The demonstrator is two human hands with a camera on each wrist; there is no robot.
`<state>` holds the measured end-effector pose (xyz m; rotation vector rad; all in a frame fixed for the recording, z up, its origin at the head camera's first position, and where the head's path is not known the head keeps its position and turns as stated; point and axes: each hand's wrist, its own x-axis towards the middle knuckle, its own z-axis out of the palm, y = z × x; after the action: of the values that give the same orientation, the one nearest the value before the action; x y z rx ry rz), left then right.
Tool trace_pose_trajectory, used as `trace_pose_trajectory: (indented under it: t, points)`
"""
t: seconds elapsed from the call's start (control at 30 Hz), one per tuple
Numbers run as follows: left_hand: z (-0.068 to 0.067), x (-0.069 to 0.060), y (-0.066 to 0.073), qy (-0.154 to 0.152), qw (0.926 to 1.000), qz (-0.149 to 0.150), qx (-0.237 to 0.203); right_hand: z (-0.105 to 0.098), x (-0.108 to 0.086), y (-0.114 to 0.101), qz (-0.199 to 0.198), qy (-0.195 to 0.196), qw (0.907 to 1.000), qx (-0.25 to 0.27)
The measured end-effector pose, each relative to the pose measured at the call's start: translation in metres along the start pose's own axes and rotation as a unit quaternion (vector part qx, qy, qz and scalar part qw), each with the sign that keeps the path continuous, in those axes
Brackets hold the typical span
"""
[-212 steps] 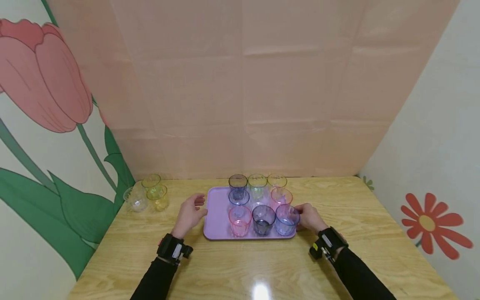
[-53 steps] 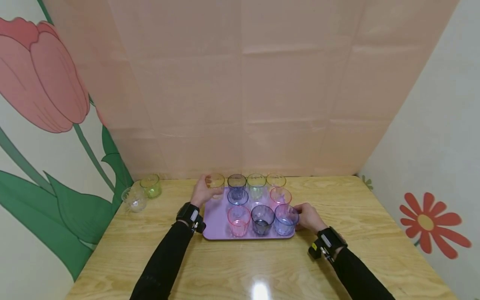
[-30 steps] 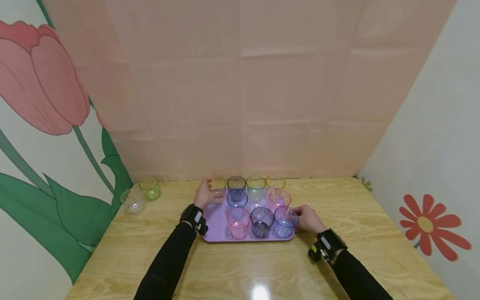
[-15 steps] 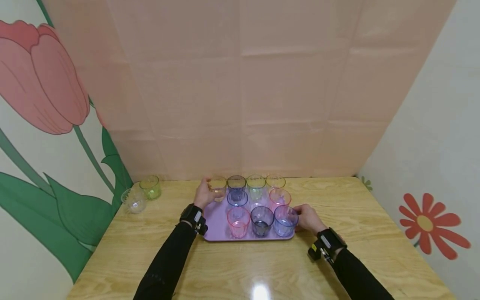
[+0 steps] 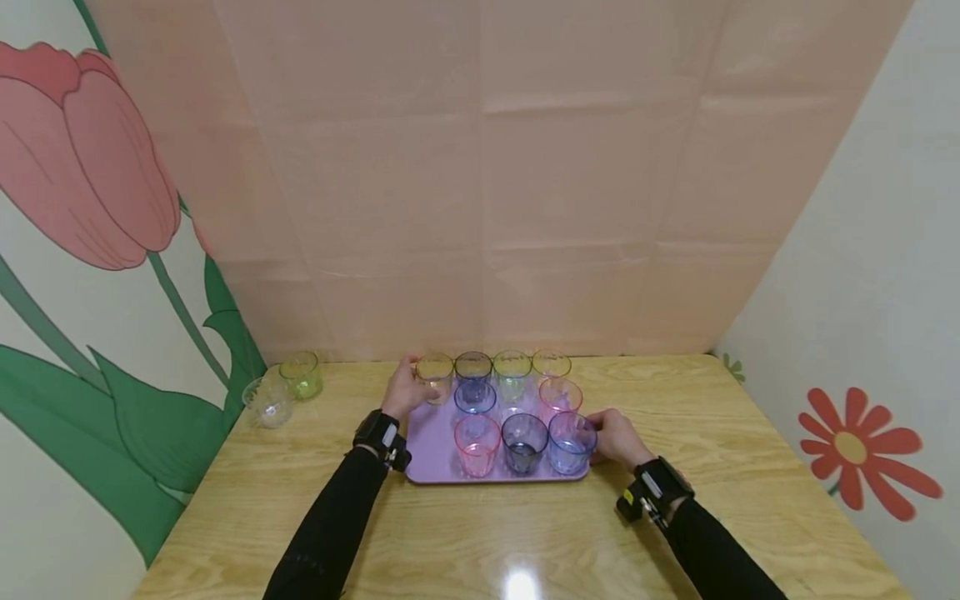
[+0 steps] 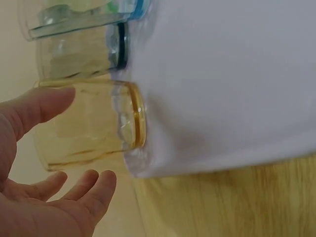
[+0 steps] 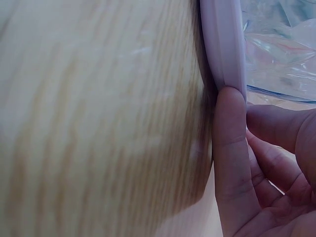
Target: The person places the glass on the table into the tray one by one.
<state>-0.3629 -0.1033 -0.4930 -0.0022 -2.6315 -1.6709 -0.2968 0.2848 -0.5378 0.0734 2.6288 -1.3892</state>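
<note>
At the far left corner of the purple tray [image 5: 429,454] stands an amber-rimmed clear cup [image 5: 435,367]. My left hand [image 5: 405,390] is around this cup's outer side; in the left wrist view its thumb overlaps the cup wall [image 6: 94,123] while the other fingers lie apart from it. My right hand [image 5: 617,437] is at the tray's right edge beside a blue cup [image 5: 572,444]. In the right wrist view, index finger and thumb pinch the tray rim [image 7: 224,44]; the contact is partly hidden. Several other coloured cups, including a pink cup [image 5: 477,446] and a grey cup [image 5: 524,444], stand on the tray.
A yellow-green cup [image 5: 302,377] and a clear cup [image 5: 268,403] are at the table's far left. The wooden table [image 5: 465,533] ends at a pink sheet [image 5: 480,208] behind, with painted walls at both sides.
A yellow cup has gone from the left group to the tray's far left corner, carried by my left hand. The left fingers have now loosened slightly leftward from it. My right hand stays put.
</note>
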Motion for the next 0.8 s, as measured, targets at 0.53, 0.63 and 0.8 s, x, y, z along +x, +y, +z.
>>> trace_pose_trajectory:
  t: [0.53,0.63,0.8]
  points:
    - [-0.031,-0.013,-0.008,0.060,0.9980,0.015,-0.016,0.001,-0.003,0.001,-0.004,0.002,1.0000,-0.002]
    - [-0.038,-0.019,-0.007,0.076,0.9967,0.022,-0.019,0.001,-0.002,0.001,0.001,0.000,1.0000,-0.002]
    - [-0.053,-0.028,-0.008,0.102,0.9942,0.023,-0.026,0.000,0.000,0.000,0.000,0.005,1.0000,-0.004]
